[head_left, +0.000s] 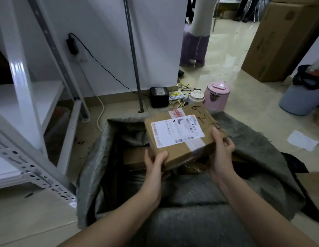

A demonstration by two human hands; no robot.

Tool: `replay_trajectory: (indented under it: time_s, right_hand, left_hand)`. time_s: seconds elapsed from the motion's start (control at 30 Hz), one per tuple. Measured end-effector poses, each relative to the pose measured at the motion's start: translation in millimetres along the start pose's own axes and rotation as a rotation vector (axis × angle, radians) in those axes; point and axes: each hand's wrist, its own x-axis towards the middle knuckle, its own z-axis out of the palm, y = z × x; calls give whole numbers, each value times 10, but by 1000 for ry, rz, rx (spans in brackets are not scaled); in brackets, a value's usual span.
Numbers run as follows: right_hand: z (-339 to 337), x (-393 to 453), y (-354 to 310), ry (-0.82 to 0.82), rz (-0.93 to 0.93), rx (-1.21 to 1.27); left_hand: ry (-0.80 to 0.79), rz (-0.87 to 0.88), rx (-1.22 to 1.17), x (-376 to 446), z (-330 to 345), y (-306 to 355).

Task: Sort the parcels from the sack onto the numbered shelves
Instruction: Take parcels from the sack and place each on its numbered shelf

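- White perforated-steel shelving unit (pixel 27 107): stands at the far left, on the pale tiled floor (pixel 244 107). No shelf number can be read on it in this view.
- Grey felt-like fabric sack (pixel 182 202): lies open on the floor to the right of the shelving, its mouth facing up. Further brown parcels show dimly inside the opening; their count cannot be told.
- Left hand (pixel 154 164): grips the near-left corner of the flat brown cardboard parcel (pixel 180 136). The thumb lies on the top face; the fingers are curled beneath the near edge.
- Parcel: held above the sack mouth, between both hands, tilted with the far edge higher. A white shipping label (pixel 176 131) and clear tape cover the top face; a handwritten black mark sits near the far-right corner.
- Right hand (pixel 222 148): grips the right edge of the parcel. The thumb presses on the top face near the corner; the fingers wrap round the side and underneath.
- Pink lidded kettle (pixel 216 95): stands on the floor beyond the sack, well apart from the parcel.
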Motion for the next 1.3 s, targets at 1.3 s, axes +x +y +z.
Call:
replay_trajectory:
  time_s: [1.3]
  right_hand:
    - [555, -633, -480, -333, 182, -364]
  left_hand:
    - [104, -86, 327, -175, -68, 1137]
